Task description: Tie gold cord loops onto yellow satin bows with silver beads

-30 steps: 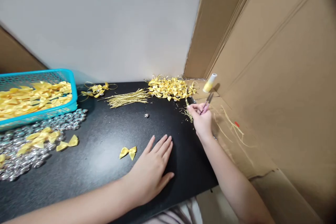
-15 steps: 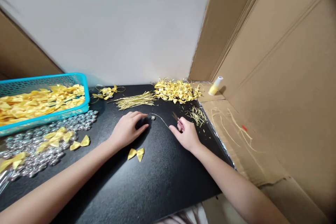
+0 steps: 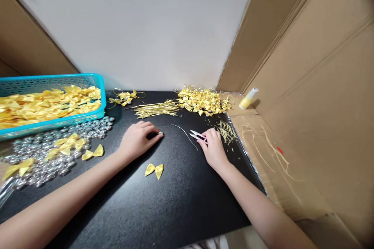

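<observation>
My left hand (image 3: 139,139) is closed in a pinch on a small shiny silver bead (image 3: 161,133), mostly hidden by the fingertips. My right hand (image 3: 215,148) grips a pair of pink-handled thread snips (image 3: 198,136), whose blades are apart and point left. Between the hands a single thin gold cord (image 3: 187,136) lies curved on the black table (image 3: 175,202), close to the blade tips. Nearer to me, a yellow ribbon bow (image 3: 154,170) lies by itself on the table.
A blue basket (image 3: 103,97) of yellow bows stands at left, with silver beads (image 3: 55,167) spread before it. Cut gold cords (image 3: 157,109), a heap of finished bows (image 3: 201,100), cord scraps (image 3: 226,131) and a thread spool (image 3: 248,99) lie farther back. Cardboard walls the right side.
My left thumb and finger have closed on the silver bead that lay on the table. My right hand has let go of the cord, and the snips now show clearly. The view has shifted slightly.
</observation>
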Available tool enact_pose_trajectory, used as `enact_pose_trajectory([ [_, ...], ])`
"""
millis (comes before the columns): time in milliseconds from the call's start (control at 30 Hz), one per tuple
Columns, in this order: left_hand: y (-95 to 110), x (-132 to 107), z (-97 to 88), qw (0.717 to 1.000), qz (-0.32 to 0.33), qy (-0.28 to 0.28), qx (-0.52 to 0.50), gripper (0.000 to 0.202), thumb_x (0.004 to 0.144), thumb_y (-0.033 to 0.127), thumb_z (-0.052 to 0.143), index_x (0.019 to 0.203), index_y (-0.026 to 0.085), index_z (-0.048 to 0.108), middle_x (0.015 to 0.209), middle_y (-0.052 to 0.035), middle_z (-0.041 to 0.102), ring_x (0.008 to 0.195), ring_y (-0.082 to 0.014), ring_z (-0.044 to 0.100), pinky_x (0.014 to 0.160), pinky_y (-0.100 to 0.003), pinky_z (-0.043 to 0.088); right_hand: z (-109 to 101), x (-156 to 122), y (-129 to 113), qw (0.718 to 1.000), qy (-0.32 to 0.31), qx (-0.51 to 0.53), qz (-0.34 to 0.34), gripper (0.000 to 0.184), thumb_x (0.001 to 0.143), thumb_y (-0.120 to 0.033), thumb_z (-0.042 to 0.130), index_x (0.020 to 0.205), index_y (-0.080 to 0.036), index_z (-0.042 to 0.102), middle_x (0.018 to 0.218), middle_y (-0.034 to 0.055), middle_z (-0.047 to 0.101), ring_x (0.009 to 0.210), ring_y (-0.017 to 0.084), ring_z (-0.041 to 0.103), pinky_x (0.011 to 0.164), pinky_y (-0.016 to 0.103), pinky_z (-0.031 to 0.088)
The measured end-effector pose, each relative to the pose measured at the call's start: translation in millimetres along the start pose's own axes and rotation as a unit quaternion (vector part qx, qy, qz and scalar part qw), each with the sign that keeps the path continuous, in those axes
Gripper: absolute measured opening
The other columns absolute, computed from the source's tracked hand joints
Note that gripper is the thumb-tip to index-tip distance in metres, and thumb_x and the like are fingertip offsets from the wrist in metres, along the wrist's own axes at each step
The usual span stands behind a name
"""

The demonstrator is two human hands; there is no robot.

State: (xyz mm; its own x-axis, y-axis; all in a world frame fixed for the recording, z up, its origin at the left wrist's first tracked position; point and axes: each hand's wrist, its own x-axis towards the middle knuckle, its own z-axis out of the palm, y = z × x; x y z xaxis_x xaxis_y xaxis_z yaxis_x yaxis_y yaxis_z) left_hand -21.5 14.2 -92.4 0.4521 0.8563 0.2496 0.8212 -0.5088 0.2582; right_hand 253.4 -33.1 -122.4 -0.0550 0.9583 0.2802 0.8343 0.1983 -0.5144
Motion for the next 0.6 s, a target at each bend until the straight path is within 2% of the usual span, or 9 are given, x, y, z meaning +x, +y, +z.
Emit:
enact_pose_trajectory([
  [100, -22, -26, -8.8, 0.998, -0.018, 0.038, 0.055, 0.032, 0.091, 0.042, 0.050, 0.090, 0.021, 0.074, 0.099, -0.0095, 0.074, 0.086, -0.0261, 0.063, 0.080, -0.040, 0.049, 4, 0, 3, 1.000, 0.002, -0.017, -0.001, 0.008, 0.091, -0.021, 0.053, 0.094, -0.020, 0.061, 0.102, 0.0126, 0.058, 0.095, 0.029, 0.051, 0.086, 0.046, 0.046],
  [200, -35, -49, -12.7, 0.994, -0.018, 0.061, 0.084, 0.031, 0.093, 0.038, 0.047, 0.093, 0.023, 0.073, 0.110, -0.0107, 0.072, 0.094, -0.0285, 0.064, 0.087, -0.044, 0.049, 7, 0, 3, 1.000, 0.006, -0.030, -0.002, 0.013, 0.092, -0.021, 0.051, 0.098, -0.020, 0.062, 0.106, 0.0140, 0.057, 0.098, 0.031, 0.049, 0.085, 0.050, 0.045],
  [300, -35, -62, -15.6, 0.992, -0.009, 0.092, 0.085, 0.031, 0.091, 0.036, 0.049, 0.109, 0.019, 0.068, 0.122, -0.0154, 0.067, 0.099, -0.0329, 0.063, 0.090, -0.050, 0.049, 8, -1, 1, 0.999, 0.012, -0.038, -0.005, 0.015, 0.093, -0.021, 0.050, 0.100, -0.021, 0.063, 0.108, 0.0136, 0.057, 0.098, 0.031, 0.049, 0.085, 0.049, 0.045],
  [367, -30, -67, -17.9, 0.992, -0.003, 0.111, 0.057, 0.030, 0.090, 0.032, 0.050, 0.115, 0.021, 0.064, 0.125, -0.0129, 0.065, 0.103, -0.0336, 0.061, 0.091, -0.052, 0.049, 8, -1, 0, 0.999, 0.015, -0.042, -0.008, 0.015, 0.092, -0.020, 0.050, 0.100, -0.021, 0.063, 0.107, 0.0133, 0.057, 0.098, 0.030, 0.050, 0.087, 0.048, 0.046],
  [467, -21, -72, -19.1, 0.991, 0.023, 0.129, 0.001, 0.023, 0.088, 0.026, 0.051, 0.108, 0.027, 0.065, 0.115, -0.0046, 0.069, 0.101, -0.0315, 0.062, 0.092, -0.051, 0.048, 5, 0, -2, 0.999, 0.022, -0.043, -0.012, 0.015, 0.091, -0.020, 0.052, 0.099, -0.020, 0.065, 0.105, 0.0131, 0.057, 0.098, 0.029, 0.050, 0.088, 0.046, 0.046],
  [533, -13, -74, -16.6, 0.989, 0.062, 0.131, -0.035, 0.019, 0.087, 0.028, 0.052, 0.099, 0.028, 0.067, 0.100, -0.0038, 0.072, 0.090, -0.0296, 0.064, 0.084, -0.048, 0.049, 2, 0, -3, 0.999, 0.031, -0.040, -0.015, 0.015, 0.090, -0.022, 0.054, 0.098, -0.019, 0.066, 0.104, 0.0128, 0.058, 0.099, 0.029, 0.051, 0.089, 0.045, 0.046],
  [600, -5, -75, -12.1, 0.988, 0.092, 0.099, -0.072, 0.018, 0.086, 0.032, 0.055, 0.097, 0.027, 0.069, 0.093, -0.0043, 0.073, 0.085, -0.0270, 0.065, 0.079, -0.043, 0.050, 0, 1, -3, 0.998, 0.044, -0.033, -0.019, 0.015, 0.089, -0.023, 0.056, 0.097, -0.019, 0.067, 0.104, 0.0120, 0.059, 0.099, 0.028, 0.051, 0.089, 0.044, 0.045],
])
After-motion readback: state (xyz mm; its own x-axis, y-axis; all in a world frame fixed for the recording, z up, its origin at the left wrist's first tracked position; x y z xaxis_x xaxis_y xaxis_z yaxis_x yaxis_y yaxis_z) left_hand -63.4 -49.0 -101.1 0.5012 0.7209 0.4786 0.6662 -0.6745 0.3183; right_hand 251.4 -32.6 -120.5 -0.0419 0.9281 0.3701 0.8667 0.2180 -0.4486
